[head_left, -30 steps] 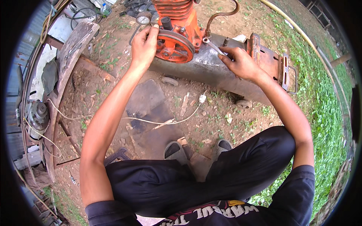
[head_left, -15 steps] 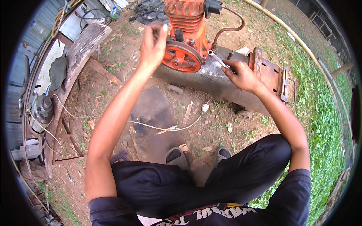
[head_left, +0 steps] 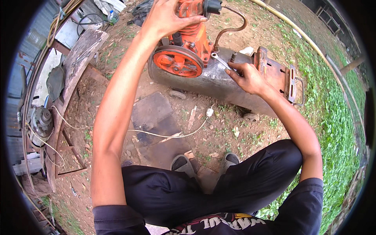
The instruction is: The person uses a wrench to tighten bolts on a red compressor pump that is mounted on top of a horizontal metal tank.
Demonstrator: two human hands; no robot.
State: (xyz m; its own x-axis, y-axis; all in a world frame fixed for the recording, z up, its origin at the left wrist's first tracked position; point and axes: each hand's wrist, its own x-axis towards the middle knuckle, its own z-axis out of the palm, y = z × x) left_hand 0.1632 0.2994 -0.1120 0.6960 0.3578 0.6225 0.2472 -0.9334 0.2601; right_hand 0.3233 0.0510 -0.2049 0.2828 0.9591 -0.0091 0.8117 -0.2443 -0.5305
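An orange air compressor pump point(head_left: 201, 41) with cooling fins stands on a worn grey tank point(head_left: 184, 80). My left hand point(head_left: 166, 18) is at its finned upper part, thumb stretched out across the fins. The other fingers point upward and run partly out of the picture; how firmly they touch is hidden. Below that hand is the pump's orange flywheel point(head_left: 178, 62) with a dark rim. My right hand point(head_left: 248, 78) is closed around a silver wrench point(head_left: 221, 61). The wrench's ring end points toward the pump's base, above the tank.
A curved copper-coloured pipe point(head_left: 234, 29) rises from the tank. A rusty mounting plate point(head_left: 276, 72) sits at the tank's right end. A white cord with a plug point(head_left: 210, 112) crosses the ground. Flat dark boards point(head_left: 152, 113) lie before my feet; a wooden bench point(head_left: 84, 51) stands left.
My left hand has moved up and right, from beside the flywheel to the finned part, its thumb now extended. The right hand keeps the wrench in nearly the same place. The view has shifted slightly.
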